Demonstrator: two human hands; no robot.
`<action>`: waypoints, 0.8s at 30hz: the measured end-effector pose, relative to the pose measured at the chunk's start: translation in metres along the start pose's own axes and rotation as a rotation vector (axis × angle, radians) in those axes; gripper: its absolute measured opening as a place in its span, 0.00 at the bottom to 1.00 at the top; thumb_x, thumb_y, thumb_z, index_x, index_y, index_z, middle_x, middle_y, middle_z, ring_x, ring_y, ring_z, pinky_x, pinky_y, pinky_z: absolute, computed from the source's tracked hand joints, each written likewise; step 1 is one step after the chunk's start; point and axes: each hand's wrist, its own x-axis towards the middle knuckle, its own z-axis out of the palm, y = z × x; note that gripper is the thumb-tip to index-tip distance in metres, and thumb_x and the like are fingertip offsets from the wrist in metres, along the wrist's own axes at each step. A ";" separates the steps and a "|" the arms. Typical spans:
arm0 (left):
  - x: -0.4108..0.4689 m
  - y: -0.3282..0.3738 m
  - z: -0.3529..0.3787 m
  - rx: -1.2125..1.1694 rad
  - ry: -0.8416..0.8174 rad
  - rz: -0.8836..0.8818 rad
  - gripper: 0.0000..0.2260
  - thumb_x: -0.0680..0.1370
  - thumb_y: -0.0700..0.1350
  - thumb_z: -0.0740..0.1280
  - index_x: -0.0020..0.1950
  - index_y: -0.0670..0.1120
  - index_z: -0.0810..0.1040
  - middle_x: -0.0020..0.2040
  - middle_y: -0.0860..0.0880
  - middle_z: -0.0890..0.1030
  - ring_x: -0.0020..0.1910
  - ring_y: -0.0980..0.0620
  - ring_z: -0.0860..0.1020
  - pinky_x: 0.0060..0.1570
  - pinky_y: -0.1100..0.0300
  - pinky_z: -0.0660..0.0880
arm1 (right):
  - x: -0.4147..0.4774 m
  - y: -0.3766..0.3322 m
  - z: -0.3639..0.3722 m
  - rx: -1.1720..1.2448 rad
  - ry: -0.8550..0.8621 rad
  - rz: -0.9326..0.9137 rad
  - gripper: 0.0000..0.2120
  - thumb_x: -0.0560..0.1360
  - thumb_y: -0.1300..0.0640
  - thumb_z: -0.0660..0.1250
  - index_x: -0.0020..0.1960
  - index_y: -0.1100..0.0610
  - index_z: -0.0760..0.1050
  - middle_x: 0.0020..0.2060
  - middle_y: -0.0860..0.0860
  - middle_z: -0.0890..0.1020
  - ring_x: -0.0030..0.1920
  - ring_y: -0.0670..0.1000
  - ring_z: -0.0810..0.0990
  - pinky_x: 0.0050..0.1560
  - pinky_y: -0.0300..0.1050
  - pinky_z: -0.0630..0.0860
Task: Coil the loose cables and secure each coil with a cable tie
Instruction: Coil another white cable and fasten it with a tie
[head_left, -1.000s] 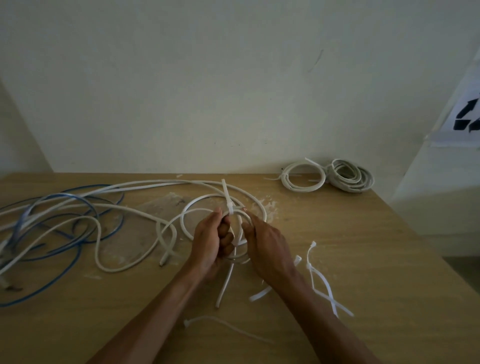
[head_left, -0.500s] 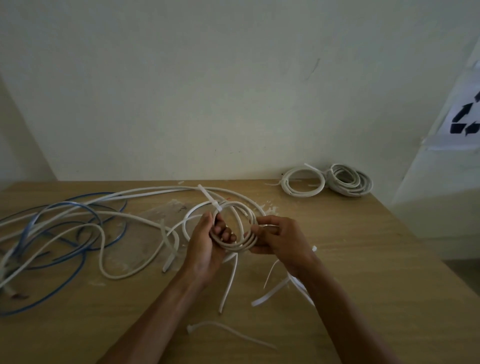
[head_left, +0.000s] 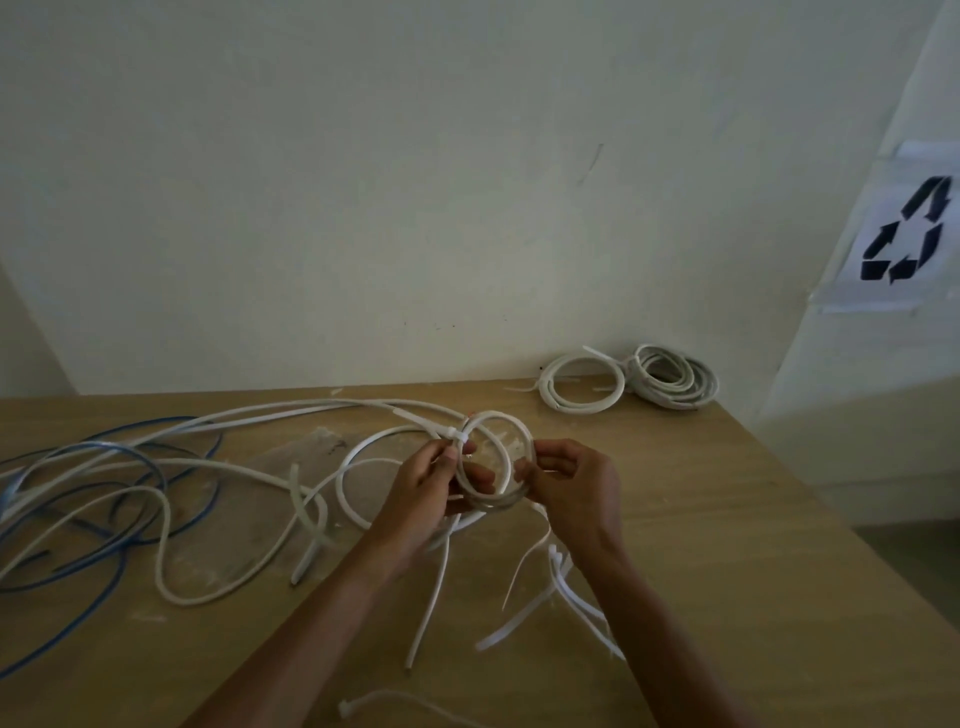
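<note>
A small white cable coil (head_left: 506, 431) is held upright above the wooden table (head_left: 727, 545), between both hands. My left hand (head_left: 423, 496) grips its left side, fingers curled through the loop. A white cable tie (head_left: 441, 429) is fastened on the coil's upper left, just above that hand, its tail sticking out left. My right hand (head_left: 576, 488) pinches the coil's right side. The coil's loose end (head_left: 434, 592) hangs down to the table.
Loose white cables (head_left: 208, 467) and blue cables (head_left: 104, 499) sprawl over the table's left half. Two tied white coils (head_left: 582, 384) lie at the back right by the wall. Spare cable ties (head_left: 550, 582) lie under my right wrist, another cable tie (head_left: 384, 701) near the front edge.
The coil has been lifted and turned to face me. The tie's tail swung from upright to pointing left. My right hand moved from the tie to the coil's right side.
</note>
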 end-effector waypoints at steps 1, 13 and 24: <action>0.006 0.000 0.003 0.023 -0.016 -0.001 0.12 0.87 0.44 0.56 0.60 0.44 0.79 0.48 0.45 0.87 0.47 0.50 0.86 0.44 0.59 0.82 | 0.007 0.005 -0.004 -0.001 0.027 0.011 0.09 0.72 0.66 0.76 0.51 0.58 0.84 0.39 0.51 0.87 0.39 0.49 0.87 0.37 0.41 0.83; 0.135 -0.024 0.061 1.192 -0.407 0.201 0.29 0.85 0.58 0.56 0.83 0.47 0.56 0.82 0.42 0.57 0.81 0.44 0.56 0.77 0.51 0.55 | 0.169 0.030 -0.082 -0.392 0.301 -0.118 0.12 0.70 0.65 0.76 0.52 0.58 0.86 0.38 0.53 0.87 0.39 0.51 0.86 0.45 0.55 0.84; 0.150 -0.064 0.070 1.390 -0.353 0.213 0.33 0.83 0.66 0.50 0.84 0.51 0.51 0.84 0.46 0.48 0.82 0.45 0.45 0.79 0.45 0.42 | 0.238 0.027 -0.065 -1.000 0.111 -0.271 0.09 0.74 0.66 0.65 0.51 0.60 0.81 0.49 0.59 0.84 0.50 0.63 0.82 0.45 0.52 0.77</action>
